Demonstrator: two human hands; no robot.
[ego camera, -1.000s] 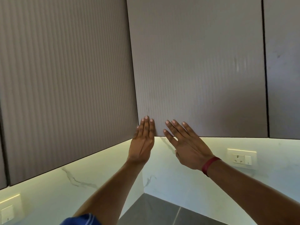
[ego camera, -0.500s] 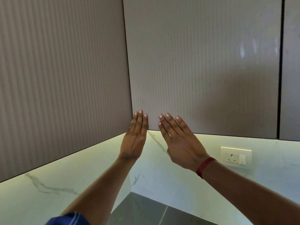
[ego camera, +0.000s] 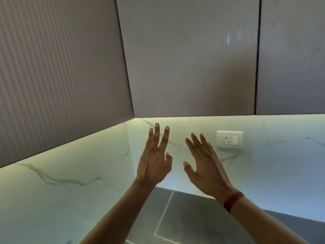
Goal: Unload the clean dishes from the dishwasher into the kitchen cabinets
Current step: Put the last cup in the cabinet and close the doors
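Head view: the left hand [ego camera: 154, 161] and right hand [ego camera: 205, 166] are raised side by side, fingers spread, palms forward, empty, below the closed corner cabinet door [ego camera: 190, 57] without touching it. A red band [ego camera: 232, 201] circles the right wrist. A wall socket [ego camera: 229, 139] sits on the lit marble backsplash [ego camera: 70, 173], above the dark counter [ego camera: 190, 219].
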